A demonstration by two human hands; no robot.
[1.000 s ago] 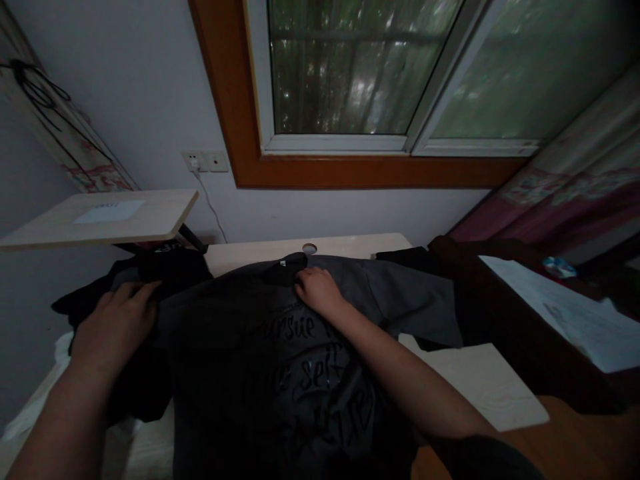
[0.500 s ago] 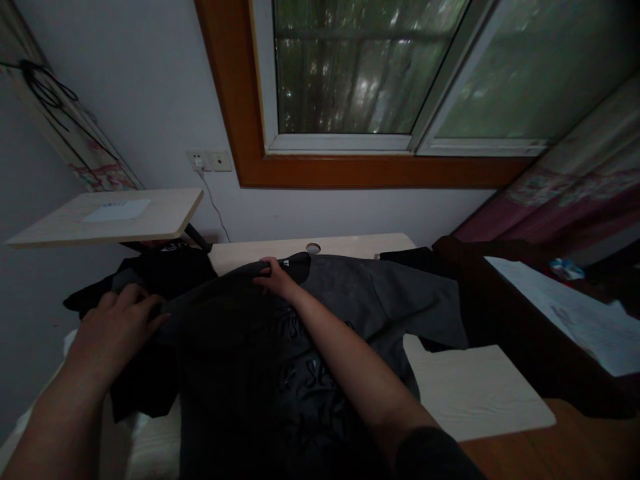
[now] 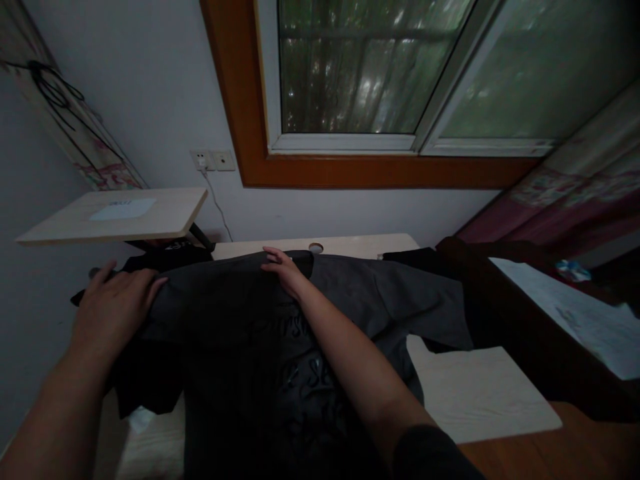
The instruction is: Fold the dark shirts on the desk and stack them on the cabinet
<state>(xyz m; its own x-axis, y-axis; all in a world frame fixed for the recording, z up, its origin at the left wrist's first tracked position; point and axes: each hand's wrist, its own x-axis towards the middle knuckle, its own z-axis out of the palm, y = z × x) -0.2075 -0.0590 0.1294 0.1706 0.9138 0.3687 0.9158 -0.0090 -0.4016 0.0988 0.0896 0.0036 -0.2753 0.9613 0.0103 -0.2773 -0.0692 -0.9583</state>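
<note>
Wall (image 3: pixel 165 87): pale and dimly lit, with a double socket (image 3: pixel 213 160) low on it; a thin white cable (image 3: pixel 217 207) runs down from the plug.
Window (image 3: pixel 370 73): sliding panes in a white frame, edged in orange-brown wood.
Curtain (image 3: pixel 575 183): pale above and dark pink below, at the right.
Surface (image 3: pixel 360 245): light wood, bare along its back edge, where a round hole (image 3: pixel 316 247) shows.
Raised shelf (image 3: pixel 75 223): at the left, with a paper slip (image 3: pixel 123 209) lying on top.
Grey T-shirt (image 3: pixel 390 293): spread over the surface in front of the person, neckline toward the wall, dark lettering across the chest.
Black garment (image 3: pixel 150 380): beneath the shirt's left-hand sleeve as seen here, partly hidden.
Left hand (image 3: pixel 117 300): laid over that sleeve, back of the hand up, fingers parted and curving down; whether it pinches any cloth, I cannot tell.
Right hand (image 3: pixel 283 268): at the neckline, fingers loosely bent and apart, touching the shirt with no visible grip.
Brown furniture (image 3: pixel 530 327): beyond the opposite sleeve, with a large sheet of paper (image 3: pixel 560 310) on it.
</note>
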